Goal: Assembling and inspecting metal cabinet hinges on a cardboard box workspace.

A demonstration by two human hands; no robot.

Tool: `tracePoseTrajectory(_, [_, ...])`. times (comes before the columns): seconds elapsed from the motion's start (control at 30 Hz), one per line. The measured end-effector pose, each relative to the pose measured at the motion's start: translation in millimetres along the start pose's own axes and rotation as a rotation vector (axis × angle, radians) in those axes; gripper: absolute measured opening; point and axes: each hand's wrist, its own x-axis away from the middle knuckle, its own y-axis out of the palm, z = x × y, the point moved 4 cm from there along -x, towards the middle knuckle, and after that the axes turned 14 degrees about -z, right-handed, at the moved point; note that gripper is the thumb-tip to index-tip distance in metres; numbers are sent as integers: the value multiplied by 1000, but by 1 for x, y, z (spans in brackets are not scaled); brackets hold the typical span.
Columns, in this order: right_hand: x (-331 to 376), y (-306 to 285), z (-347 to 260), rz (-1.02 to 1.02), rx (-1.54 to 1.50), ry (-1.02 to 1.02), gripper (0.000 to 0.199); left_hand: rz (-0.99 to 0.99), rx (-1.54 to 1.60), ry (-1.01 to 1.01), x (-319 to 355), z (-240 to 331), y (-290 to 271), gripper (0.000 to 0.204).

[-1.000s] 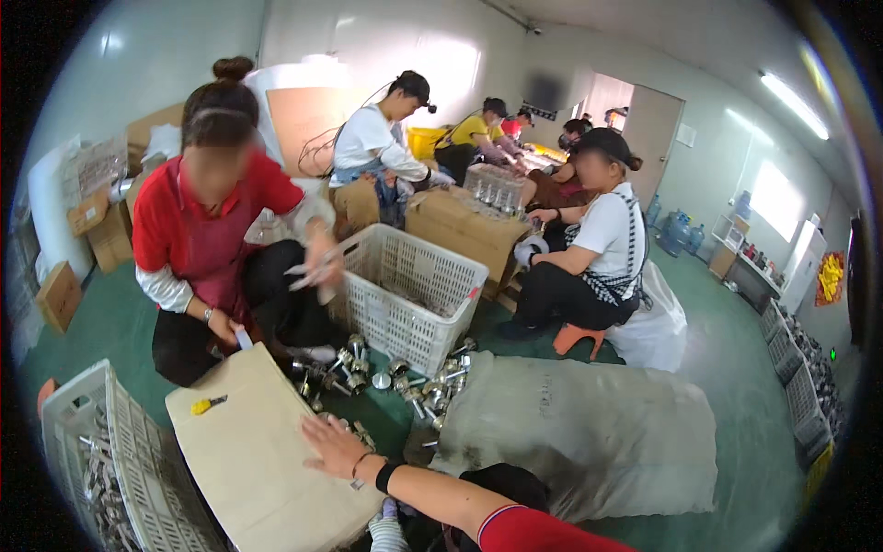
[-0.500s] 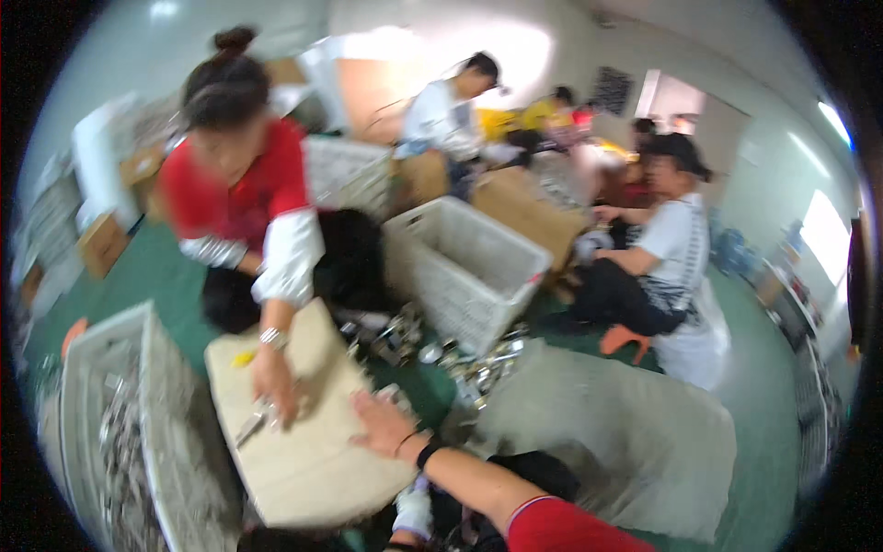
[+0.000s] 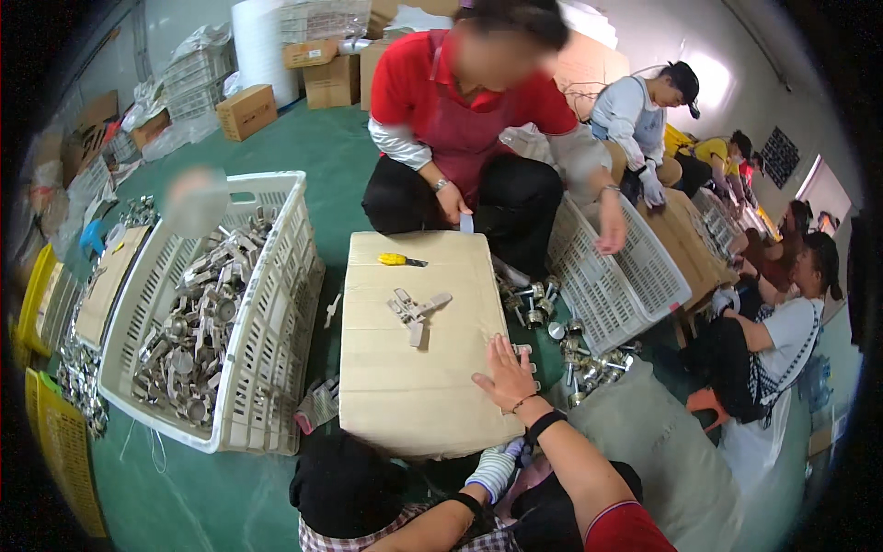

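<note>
My right hand (image 3: 504,373) lies flat on the near right corner of a closed cardboard box (image 3: 405,386), fingers spread, holding nothing. A black band circles that wrist. My left forearm (image 3: 418,532) comes in at the bottom. Its hand (image 3: 492,469) seems to wear a white knit glove and sits low by the box's near edge, partly hidden. A few metal parts (image 3: 414,308) lie on the box's middle, and a yellow utility knife (image 3: 395,260) lies near its far edge. A person in a red shirt (image 3: 460,92) squats opposite, one hand at the far edge.
A white plastic crate (image 3: 276,276) of several metal parts stands left of the box. A second, tilted white crate (image 3: 616,276) is at the right under the other person's hand. Loose metal fittings (image 3: 575,354) lie on the green floor. More seated workers and cartons are beyond.
The view has tipped down and closer over the box. The person opposite has pulled their hand back from the box top to its far edge. My right hand stays flat on the box.
</note>
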Motion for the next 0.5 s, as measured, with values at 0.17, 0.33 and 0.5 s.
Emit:
tracePoseTrajectory(0.17, [-28, -35, -37, 107, 16, -108, 58, -18, -10, -7, -16, -28, -9, 34])
tracePoseTrajectory(0.33, [-95, -50, -56, 99, -22, -119, 45, -11, -24, 79, -17, -24, -5, 33])
tracePoseTrajectory(0.5, [-120, -48, -65, 160, -77, -148, 41, -132, 644, -110, -10, -26, 5, 32])
